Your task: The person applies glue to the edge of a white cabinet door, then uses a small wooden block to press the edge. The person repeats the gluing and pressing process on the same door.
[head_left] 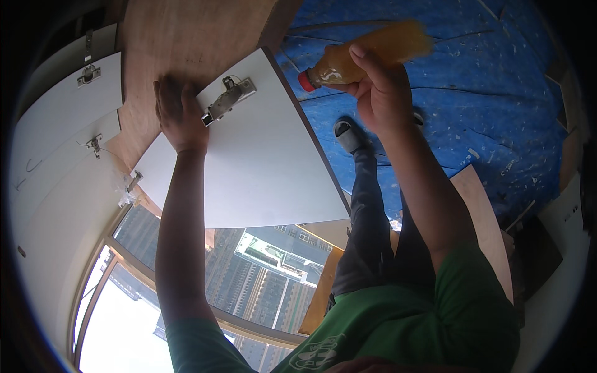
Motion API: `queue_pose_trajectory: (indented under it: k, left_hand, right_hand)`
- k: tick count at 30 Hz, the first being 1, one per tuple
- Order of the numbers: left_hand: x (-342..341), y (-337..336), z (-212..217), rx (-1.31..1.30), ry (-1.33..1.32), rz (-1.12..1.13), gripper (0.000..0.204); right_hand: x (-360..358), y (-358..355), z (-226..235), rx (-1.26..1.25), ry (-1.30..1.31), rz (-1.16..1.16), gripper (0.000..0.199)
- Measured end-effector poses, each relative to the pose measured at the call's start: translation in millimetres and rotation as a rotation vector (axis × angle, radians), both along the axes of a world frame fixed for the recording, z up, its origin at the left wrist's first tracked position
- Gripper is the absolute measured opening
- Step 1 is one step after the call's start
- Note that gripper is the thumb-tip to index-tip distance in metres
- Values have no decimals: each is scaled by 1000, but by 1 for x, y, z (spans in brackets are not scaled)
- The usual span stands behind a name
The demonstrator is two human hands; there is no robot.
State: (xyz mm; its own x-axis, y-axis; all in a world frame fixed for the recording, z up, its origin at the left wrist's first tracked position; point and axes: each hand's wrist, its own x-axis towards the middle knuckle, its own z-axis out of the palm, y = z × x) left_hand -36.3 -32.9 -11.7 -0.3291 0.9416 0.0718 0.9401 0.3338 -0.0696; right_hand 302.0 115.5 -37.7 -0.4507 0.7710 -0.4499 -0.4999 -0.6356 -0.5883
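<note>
My right hand (pixel 384 99) is wrapped round a clear plastic bottle (pixel 373 53) of amber liquid. The bottle lies tilted in the air, its red cap (pixel 306 80) pointing to the left and slightly down. My left hand (pixel 180 115) lies with fingers stretched out on a brown wooden panel (pixel 193 37), beside the edge of a white cabinet door (pixel 267 161). A metal hinge (pixel 229 99) is fixed to that door close to my left thumb. Another hinge (pixel 134 181) shows at the door's lower left corner.
White panels (pixel 68 93) with metal hinges stand at the left. Blue sheeting (pixel 485 105) covers the floor at the right, under my sandalled foot (pixel 349 135). A wood board (pixel 482 205) leans by my right arm. A window (pixel 261 267) curves along the lower left.
</note>
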Motion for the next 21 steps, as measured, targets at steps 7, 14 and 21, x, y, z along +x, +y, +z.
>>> queue_pose_trajectory:
  k: [7, 14, 21]
  left_hand:
    - [4, 1, 0, 64, -127, 102, 59]
    - [3, 1, -1, 64, -138, 112, 63]
    - [4, 2, 0, 63, -131, 116, 62]
  right_hand:
    - [2, 2, 0, -177, 210, -52, 44]
    - [-8, -8, -4, -249, 192, -34, 53]
    - [-9, -10, -3, -218, 164, -21, 54]
